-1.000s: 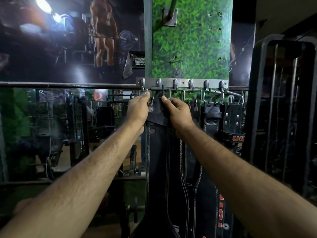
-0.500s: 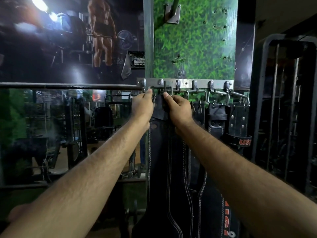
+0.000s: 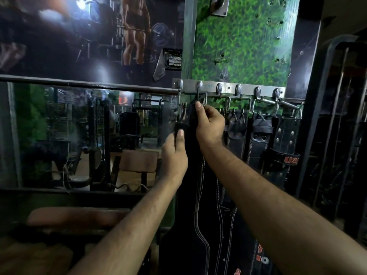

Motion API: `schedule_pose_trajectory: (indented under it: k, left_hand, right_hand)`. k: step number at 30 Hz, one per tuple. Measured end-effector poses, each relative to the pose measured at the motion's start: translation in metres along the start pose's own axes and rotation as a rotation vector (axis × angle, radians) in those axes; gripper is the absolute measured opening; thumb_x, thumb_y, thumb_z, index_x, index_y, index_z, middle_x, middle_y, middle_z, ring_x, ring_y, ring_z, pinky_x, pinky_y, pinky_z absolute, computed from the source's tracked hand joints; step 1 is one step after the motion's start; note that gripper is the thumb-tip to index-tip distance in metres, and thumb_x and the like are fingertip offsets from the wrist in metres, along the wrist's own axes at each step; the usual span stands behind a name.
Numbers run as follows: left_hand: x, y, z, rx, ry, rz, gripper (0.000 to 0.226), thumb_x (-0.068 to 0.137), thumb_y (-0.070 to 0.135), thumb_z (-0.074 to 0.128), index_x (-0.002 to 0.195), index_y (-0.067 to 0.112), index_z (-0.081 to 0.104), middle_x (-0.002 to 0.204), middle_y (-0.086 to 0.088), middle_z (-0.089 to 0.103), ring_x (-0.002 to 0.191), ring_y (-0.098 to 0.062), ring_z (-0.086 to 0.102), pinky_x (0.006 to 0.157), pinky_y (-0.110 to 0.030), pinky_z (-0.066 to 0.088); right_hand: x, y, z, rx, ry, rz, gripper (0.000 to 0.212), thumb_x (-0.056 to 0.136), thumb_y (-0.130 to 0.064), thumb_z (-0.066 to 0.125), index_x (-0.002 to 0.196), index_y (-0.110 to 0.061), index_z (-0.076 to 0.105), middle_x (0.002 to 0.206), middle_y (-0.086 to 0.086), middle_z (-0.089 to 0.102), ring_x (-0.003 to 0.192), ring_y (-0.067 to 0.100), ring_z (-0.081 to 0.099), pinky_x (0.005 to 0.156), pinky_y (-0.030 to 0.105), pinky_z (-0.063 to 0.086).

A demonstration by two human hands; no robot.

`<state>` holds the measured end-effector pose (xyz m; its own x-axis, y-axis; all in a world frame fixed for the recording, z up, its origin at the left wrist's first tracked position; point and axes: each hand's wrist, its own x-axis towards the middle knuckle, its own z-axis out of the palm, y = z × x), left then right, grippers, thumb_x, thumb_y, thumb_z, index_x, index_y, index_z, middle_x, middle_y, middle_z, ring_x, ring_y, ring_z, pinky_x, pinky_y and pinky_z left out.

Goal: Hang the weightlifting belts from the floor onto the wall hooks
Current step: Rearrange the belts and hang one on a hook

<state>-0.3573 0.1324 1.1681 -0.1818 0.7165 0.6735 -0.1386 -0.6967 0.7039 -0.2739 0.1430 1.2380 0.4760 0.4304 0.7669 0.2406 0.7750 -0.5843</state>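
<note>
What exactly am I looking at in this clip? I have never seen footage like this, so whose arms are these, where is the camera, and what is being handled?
There is no machine here. The single picture comes from a wide-angle camera worn on a person's head, looking forward and down along their two bare arms. They face a metal hook rail screwed to a green grass-patterned wall panel. The right hand pinches the top end of a black leather weightlifting belt just under a hook. The left hand pinches a strap of that belt lower down. To the right, other belts hang from the rail, one studded. To the left, a mirror reflects gym equipment. The floor is out of view.
</note>
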Motion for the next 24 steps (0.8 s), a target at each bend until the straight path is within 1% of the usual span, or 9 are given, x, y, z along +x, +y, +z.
schedule_pose_trajectory:
  k: [4,8,12,15,17,20,21,22,24]
  left_hand:
    - [-0.034,-0.035,-0.022,0.141,-0.007,0.048,0.049,0.094,0.059,0.044,0.075,0.014,0.049,0.065,-0.005,0.047,0.059,-0.016,0.043,0.055,-0.049,0.038]
    - [-0.084,-0.072,-0.051,0.277,-0.057,-0.04,0.07,0.091,0.075,0.041,0.088,0.007,0.058,0.079,-0.023,0.064,0.067,-0.029,0.063,0.065,-0.056,0.051]
    - [-0.132,-0.083,-0.093,0.353,-0.178,-0.273,0.064,0.086,0.073,0.043,0.094,0.015,0.069,0.088,-0.009,0.076,0.084,-0.027,0.073,0.079,-0.047,0.056]
    - [-0.111,-0.043,-0.094,0.217,-0.195,-0.405,0.061,0.094,0.066,0.043,0.123,0.017,0.066,0.121,0.003,0.068,0.119,-0.023,0.064,0.103,-0.039,0.047]
    - [-0.062,-0.002,-0.078,0.114,-0.119,-0.405,0.053,0.101,0.054,0.044,0.13,0.013,0.059,0.129,0.001,0.064,0.12,-0.017,0.059,0.105,-0.038,0.045]
    - [-0.011,0.03,-0.056,0.166,-0.082,-0.204,0.07,0.091,0.061,0.047,0.131,0.004,0.056,0.134,-0.015,0.063,0.123,-0.02,0.059,0.109,-0.043,0.046]
    - [-0.014,0.029,-0.053,0.197,-0.076,-0.163,0.069,0.09,0.062,0.047,0.126,0.004,0.059,0.128,-0.012,0.066,0.117,-0.014,0.062,0.105,-0.035,0.049]
    - [-0.026,0.02,-0.055,0.226,-0.065,-0.115,0.056,0.095,0.057,0.048,0.109,0.004,0.062,0.108,-0.008,0.069,0.097,-0.004,0.064,0.088,-0.023,0.051]
    - [-0.055,0.006,-0.061,0.293,-0.066,-0.011,0.037,0.104,0.035,0.047,0.076,0.012,0.048,0.069,0.001,0.047,0.058,0.001,0.042,0.057,-0.024,0.038]
  right_hand:
    - [-0.004,-0.007,0.004,0.068,-0.015,-0.004,0.04,0.094,-0.035,0.066,0.079,0.002,0.067,0.07,0.011,0.064,0.067,0.016,0.054,0.062,0.033,0.048]
    - [-0.007,-0.015,0.005,0.118,0.014,0.032,0.028,0.095,-0.027,0.068,0.075,-0.008,0.069,0.072,0.003,0.066,0.07,0.013,0.059,0.066,0.031,0.054]
    - [-0.02,-0.015,0.012,0.117,0.034,0.072,0.026,0.095,-0.03,0.068,0.077,-0.01,0.069,0.07,-0.002,0.066,0.068,0.009,0.059,0.066,0.033,0.057]
    - [-0.027,-0.021,0.017,0.097,0.021,0.06,0.034,0.095,-0.032,0.067,0.076,-0.004,0.068,0.066,0.0,0.061,0.065,0.008,0.053,0.062,0.029,0.05]
    - [-0.03,-0.025,0.021,0.072,-0.013,0.033,0.037,0.095,-0.033,0.066,0.077,0.0,0.068,0.066,0.01,0.063,0.066,0.01,0.053,0.061,0.032,0.05]
    - [-0.034,-0.027,0.022,0.052,-0.005,0.033,0.034,0.095,-0.032,0.066,0.075,-0.006,0.069,0.066,0.009,0.066,0.065,0.01,0.055,0.061,0.032,0.05]
    - [-0.031,-0.03,0.022,0.073,0.008,0.038,0.031,0.094,-0.033,0.067,0.073,-0.01,0.069,0.066,0.005,0.064,0.065,0.01,0.054,0.061,0.032,0.05]
    - [-0.027,-0.033,0.022,0.092,0.013,0.046,0.03,0.093,-0.034,0.068,0.071,-0.014,0.068,0.066,0.002,0.063,0.065,0.011,0.054,0.061,0.034,0.05]
    - [-0.019,-0.036,0.019,0.116,0.04,0.068,0.03,0.092,-0.035,0.069,0.067,-0.018,0.064,0.064,-0.003,0.062,0.064,0.009,0.055,0.06,0.036,0.051]
